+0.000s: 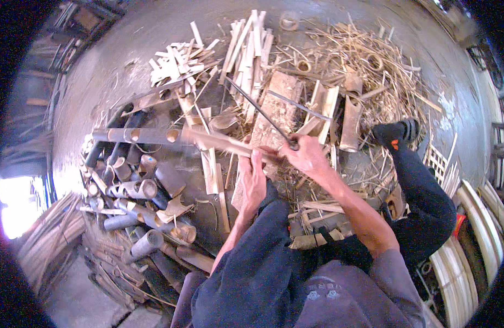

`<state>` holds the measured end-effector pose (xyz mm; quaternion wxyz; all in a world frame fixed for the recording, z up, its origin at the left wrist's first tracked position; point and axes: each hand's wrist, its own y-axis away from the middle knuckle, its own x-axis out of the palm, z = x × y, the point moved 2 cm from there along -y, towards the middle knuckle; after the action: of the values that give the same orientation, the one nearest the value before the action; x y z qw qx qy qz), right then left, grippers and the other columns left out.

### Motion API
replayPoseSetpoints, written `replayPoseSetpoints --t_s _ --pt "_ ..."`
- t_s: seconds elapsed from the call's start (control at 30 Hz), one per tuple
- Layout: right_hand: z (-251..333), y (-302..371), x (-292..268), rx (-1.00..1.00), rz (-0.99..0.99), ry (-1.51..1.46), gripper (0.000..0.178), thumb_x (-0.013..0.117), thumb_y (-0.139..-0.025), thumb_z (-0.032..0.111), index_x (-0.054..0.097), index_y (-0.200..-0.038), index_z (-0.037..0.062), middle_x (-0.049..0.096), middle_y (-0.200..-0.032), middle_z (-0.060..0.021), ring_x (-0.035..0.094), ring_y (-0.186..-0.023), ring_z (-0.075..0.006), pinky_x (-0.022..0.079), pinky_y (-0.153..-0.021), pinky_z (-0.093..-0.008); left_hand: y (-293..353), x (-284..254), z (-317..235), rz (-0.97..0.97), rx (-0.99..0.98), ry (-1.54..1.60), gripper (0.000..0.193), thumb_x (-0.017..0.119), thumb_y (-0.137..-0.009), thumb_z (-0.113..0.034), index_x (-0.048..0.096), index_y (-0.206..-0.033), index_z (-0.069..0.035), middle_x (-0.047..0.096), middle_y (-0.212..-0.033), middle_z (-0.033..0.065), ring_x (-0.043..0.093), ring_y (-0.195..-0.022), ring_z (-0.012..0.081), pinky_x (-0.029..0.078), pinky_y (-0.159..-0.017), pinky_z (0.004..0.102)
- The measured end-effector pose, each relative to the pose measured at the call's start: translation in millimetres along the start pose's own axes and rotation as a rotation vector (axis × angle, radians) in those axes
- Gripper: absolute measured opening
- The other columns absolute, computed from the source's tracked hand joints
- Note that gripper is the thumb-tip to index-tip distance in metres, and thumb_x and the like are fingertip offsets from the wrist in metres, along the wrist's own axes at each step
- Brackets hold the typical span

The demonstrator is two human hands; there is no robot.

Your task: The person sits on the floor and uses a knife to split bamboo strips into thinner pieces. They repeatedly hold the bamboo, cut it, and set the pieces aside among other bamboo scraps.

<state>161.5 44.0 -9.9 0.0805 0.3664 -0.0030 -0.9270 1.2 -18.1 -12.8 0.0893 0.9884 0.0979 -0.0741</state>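
Observation:
Near the middle, my left hand is closed around one end of a pale split bamboo piece, which points left and is smeared by motion. My right hand grips a long, thin dark blade; its tip reaches up and left, and its handle is hidden in my fist. Just beyond both hands is a rough wooden block. Across that block's right side rests a second, curved metal blade. Both hands are above my bent left knee.
Cut bamboo strips and short pieces are heaped at the far side. Shavings cover the floor at far right, beside a bamboo section. Several bamboo tubes are stacked at left. My shod foot is at right.

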Motion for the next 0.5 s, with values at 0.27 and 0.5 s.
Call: replayPoseSetpoints --t_s 0.27,0.5 --pt "-2 11 -14 -0.314 0.206 0.354 0.026 0.066 -0.069 0.023 0.06 -0.085 0.0034 0.065 -0.074 -0.0185 0.066 -0.071 -0.0359 0.052 -0.064 -0.0489 9 -12 -22 0.255 -0.431 0.613 0.019 0.047 -0.098 -0.018 0.043 -0.115 -0.011 0.042 -0.07 -0.0003 0.041 -0.053 0.0085 0.037 -0.045 0.0238" --pt "-62 -35 -38 -0.244 0.062 0.296 0.026 0.066 -0.073 0.031 0.064 -0.085 0.0074 0.066 -0.077 -0.0152 0.066 -0.074 -0.0319 0.051 -0.062 -0.0441 42 -34 -74 0.303 -0.578 0.503 0.045 0.04 -0.099 -0.013 0.03 -0.143 -0.014 0.043 -0.065 -0.0018 0.036 -0.045 0.0063 0.032 -0.04 0.0217"
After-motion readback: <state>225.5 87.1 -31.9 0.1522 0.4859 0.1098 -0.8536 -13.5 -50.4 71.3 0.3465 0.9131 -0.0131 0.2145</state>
